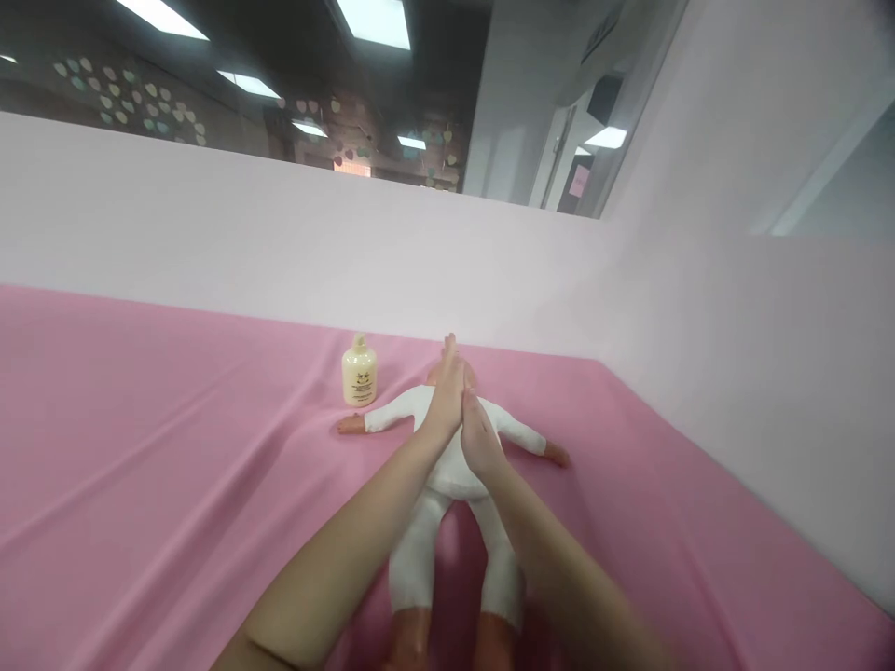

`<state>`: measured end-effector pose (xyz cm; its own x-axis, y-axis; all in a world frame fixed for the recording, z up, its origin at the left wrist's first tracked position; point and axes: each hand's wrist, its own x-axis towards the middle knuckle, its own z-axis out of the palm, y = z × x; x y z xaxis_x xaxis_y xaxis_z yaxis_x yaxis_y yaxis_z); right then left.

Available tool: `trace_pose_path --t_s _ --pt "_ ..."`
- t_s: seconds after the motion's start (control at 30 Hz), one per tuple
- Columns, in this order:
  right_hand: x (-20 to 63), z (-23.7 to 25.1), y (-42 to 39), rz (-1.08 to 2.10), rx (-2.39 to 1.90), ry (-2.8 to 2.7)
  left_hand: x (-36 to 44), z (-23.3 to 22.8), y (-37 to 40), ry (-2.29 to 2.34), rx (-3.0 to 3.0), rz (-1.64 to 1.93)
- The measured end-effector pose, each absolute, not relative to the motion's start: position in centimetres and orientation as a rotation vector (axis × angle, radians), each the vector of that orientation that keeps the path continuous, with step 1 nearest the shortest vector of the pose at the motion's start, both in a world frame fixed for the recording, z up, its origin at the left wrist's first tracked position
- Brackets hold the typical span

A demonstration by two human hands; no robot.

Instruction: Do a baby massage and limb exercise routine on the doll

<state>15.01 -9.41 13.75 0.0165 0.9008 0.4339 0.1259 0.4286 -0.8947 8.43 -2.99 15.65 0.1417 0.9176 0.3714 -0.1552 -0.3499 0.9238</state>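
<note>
A doll (447,485) in a white suit lies on its back on the pink sheet (140,447), arms spread wide and legs pointing toward me. My left hand (446,396) and my right hand (476,438) are pressed palm to palm with fingers straight, held above the doll's chest and hiding its head. Neither hand holds anything. A small cream lotion bottle (359,372) stands upright on the sheet just left of the doll's head, beyond the doll's outstretched arm.
Pale partition walls (280,233) run along the back and the right side of the sheet-covered surface. Ceiling lights and a decorated room show above the back wall.
</note>
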Motion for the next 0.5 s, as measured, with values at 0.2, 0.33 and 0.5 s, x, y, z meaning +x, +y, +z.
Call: trace_pose_path --t_s 0.2,0.33,0.5 --pt "17.5 7.2 -5.8 0.555 -1.216 -1.952 7.4 11.0 0.7 0.998 2.168 1.167" --pt "17.9 4.9 -5.3 0.508 -1.305 -2.033 7.6 7.8 1.8 0.953 2.598 0.419" --pt "18.1 5.0 -5.3 0.322 -1.438 -2.218 7.9 7.4 2.4 0.986 2.593 0.249"
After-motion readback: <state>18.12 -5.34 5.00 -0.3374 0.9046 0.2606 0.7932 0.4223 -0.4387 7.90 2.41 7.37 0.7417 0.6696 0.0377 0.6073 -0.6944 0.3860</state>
